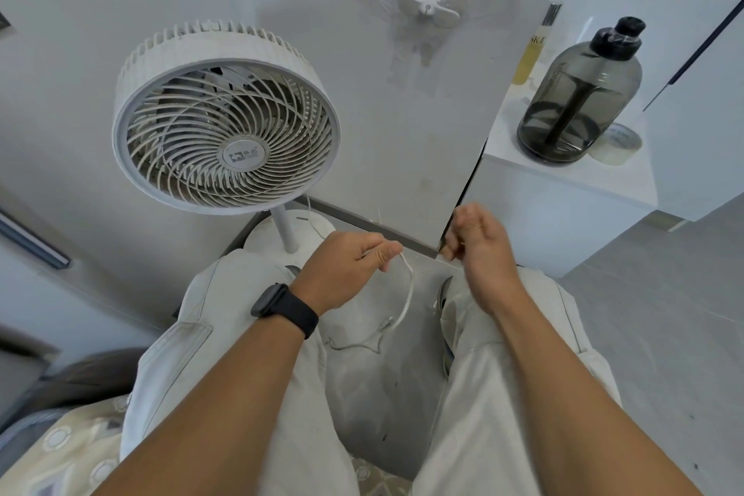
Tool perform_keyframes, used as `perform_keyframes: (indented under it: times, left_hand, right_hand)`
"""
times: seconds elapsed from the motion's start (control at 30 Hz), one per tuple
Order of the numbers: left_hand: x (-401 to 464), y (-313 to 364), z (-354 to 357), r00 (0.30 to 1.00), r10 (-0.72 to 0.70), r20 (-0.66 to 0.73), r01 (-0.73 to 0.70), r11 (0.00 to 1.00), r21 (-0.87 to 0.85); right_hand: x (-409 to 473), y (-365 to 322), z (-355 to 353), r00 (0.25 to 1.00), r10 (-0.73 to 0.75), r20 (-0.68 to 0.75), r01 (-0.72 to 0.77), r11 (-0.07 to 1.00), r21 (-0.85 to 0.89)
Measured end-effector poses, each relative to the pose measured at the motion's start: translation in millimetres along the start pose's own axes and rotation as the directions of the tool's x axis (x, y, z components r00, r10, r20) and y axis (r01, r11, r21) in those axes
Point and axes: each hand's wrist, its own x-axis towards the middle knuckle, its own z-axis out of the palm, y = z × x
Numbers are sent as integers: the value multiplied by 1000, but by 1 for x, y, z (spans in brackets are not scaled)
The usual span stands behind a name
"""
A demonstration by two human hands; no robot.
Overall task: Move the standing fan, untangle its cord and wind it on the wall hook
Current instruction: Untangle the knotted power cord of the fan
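The white standing fan (225,121) stands against the wall at the left on a thin pole and a round base (290,232), its grille tilted up toward me. Its thin white cord (407,294) hangs between my knees in a loose loop down to the floor. My left hand (346,266), with a black watch on the wrist, pinches the cord near its upper end. My right hand (479,242) is curled and pinches another part of the cord near the wall corner. A white wall hook (427,8) sits high on the wall, above and between the hands, with nothing on it.
At the right a white counter (563,169) carries a large dark water bottle (579,93), a tape roll (618,143) and a yellow bottle (529,52). My legs in light trousers flank the cord. A patterned cushion (60,443) lies at the lower left. Grey tiled floor spreads to the right.
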Motion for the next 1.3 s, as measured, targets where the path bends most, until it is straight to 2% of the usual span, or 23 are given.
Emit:
perform_keyframes:
  times: [0.07,0.17,0.23,0.3,0.37,0.43,0.47,0.5,0.53,0.57,0.6,0.63,0.67,0.73,0.8,0.83,0.9,0.97,1.03,1.1,1.17,1.2,1.3]
  left_hand:
    - [1,0,-1,999,-3,-50,1,999,-51]
    - [1,4,4,999,47,-24,-48,997,-57]
    - [2,4,8,998,56,-15,-57,997,-56]
    - [2,4,8,998,42,-41,-44,997,-63]
    - [2,6,7,998,40,-46,-43,996,-72]
    - [3,8,6,998,27,-48,-31,997,-75]
    - [4,8,6,999,25,-43,-27,997,-67]
    - [4,8,6,999,20,-30,-22,998,-51]
    - [5,6,6,1000,12,-16,-12,1000,-26]
    - [5,4,6,1000,7,-5,-7,1000,1]
    - [5,0,5,1000,7,1,-7,999,32]
    - [4,-3,5,1000,11,9,-12,998,68]
    - [4,-5,5,1000,13,22,-15,995,104]
    - [2,-6,6,999,6,52,-13,991,132]
    - [1,-4,9,999,1,46,-6,995,101]
    - [1,-2,9,999,0,35,-3,997,81]
    - [2,-2,8,1000,-13,12,12,1000,29]
    - [3,0,6,1000,-22,0,22,1000,6]
    - [2,2,3,1000,-10,-9,10,999,38]
    - [3,4,4,1000,20,-16,-19,998,54]
    - [4,6,4,999,36,-22,-34,993,111]
    - [5,5,4,999,33,-23,-30,987,157]
    - [6,-1,5,1000,14,8,-16,970,242]
  right_hand:
    - [3,-1,-6,999,21,50,-19,999,-43]
    - [-12,-1,10,929,110,353,-78,991,-105]
    - [-20,-1,20,886,85,456,-6,985,-172]
    - [-16,-1,23,937,27,348,26,989,-148]
    - [-5,-5,14,995,98,31,-101,990,97]
    - [8,-12,0,941,271,-203,-133,846,516]
    - [12,-12,-6,907,333,-257,-97,761,642]
    - [13,-11,-9,882,362,-302,-72,736,673]
    - [13,-12,-11,874,341,-346,-62,784,617]
    - [11,-12,-12,886,254,-388,-65,896,438]
    - [9,-12,-12,914,94,-396,-41,990,138]
    - [6,-9,-11,935,-97,-342,29,980,-198]
    - [4,-7,-9,942,-250,-224,128,884,-450]
    - [0,-7,0,944,-322,77,288,685,-669]
    - [-8,-2,12,920,-223,322,390,590,-707]
    - [-12,-1,17,903,-184,387,415,599,-685]
    - [-16,-2,21,891,-147,430,372,779,-504]
    - [-15,-4,18,945,-113,308,188,956,-226]
    - [-8,-5,9,998,-65,-11,65,998,-22]
    - [-1,-5,-1,956,-48,-291,67,996,56]
    - [1,-5,-1,915,-123,-384,109,992,-59]
    - [-1,-6,1,922,-184,-340,131,976,-173]
    - [-8,-4,6,945,-327,-10,258,766,-589]
